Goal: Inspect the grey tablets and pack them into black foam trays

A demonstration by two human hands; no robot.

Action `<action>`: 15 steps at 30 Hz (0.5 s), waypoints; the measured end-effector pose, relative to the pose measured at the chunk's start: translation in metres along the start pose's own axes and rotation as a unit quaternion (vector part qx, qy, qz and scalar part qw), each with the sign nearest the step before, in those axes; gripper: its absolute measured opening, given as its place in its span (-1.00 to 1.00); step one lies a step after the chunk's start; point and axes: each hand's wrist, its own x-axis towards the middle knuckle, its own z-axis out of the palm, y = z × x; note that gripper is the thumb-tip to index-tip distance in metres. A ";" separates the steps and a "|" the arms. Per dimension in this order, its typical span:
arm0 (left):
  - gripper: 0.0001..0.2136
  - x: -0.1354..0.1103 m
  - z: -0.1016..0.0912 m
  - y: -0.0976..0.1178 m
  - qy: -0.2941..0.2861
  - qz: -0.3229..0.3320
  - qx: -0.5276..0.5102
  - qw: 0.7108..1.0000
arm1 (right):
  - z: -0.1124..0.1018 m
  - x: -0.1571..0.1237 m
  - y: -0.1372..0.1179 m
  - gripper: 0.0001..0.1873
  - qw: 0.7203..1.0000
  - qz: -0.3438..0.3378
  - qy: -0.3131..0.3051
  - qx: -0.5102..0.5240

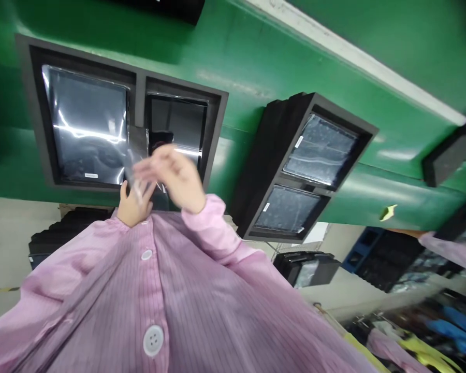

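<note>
Both my hands are up in front of my chest, over the near edge of the green bench (236,57). My left hand (132,203) is the lower one and nearer to me. Its fingers are closed on the near end of a clear film (137,147). The film's long axis runs straight away from me, up toward the divider of the foam tray (140,88). My right hand (175,178) comes in from the right, just above and beside the left, with the fingers loosely curled over the film. It is blurred, so I cannot tell whether it grips the film or only brushes it.

The tray lies flat on the bench at its near edge, right behind my hands. Its left pocket holds a bagged panel (87,124) and its right pocket a dark panel (176,122). The film lies across the gap between them.

Further right along the same edge stands a stack of black trays (264,150), turned at an angle, with two more bagged panels on top. A yellow-green scrap (388,211) lies on the bench beyond it. Another person's pink sleeve (450,249) shows at the far right. My pink coat (178,311) fills the foreground, and more black trays (306,267) lie on the floor below.
</note>
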 end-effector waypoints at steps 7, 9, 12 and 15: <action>-0.55 0.028 -0.047 -0.056 0.226 -0.124 -0.024 0.966 | -0.101 0.032 0.025 -0.59 0.930 -0.037 0.294 -0.217; -0.47 0.037 -0.060 -0.075 0.286 -0.207 -0.019 0.935 | -0.093 0.031 0.048 -0.45 0.917 0.036 0.277 -0.287; -0.33 0.051 -0.067 -0.088 0.291 -0.254 0.023 0.922 | -0.063 0.032 0.072 -0.21 0.871 0.106 0.282 -0.387; -0.26 0.066 -0.067 -0.088 0.302 -0.303 0.025 0.904 | -0.049 0.039 0.079 -0.14 0.838 0.129 0.332 -0.413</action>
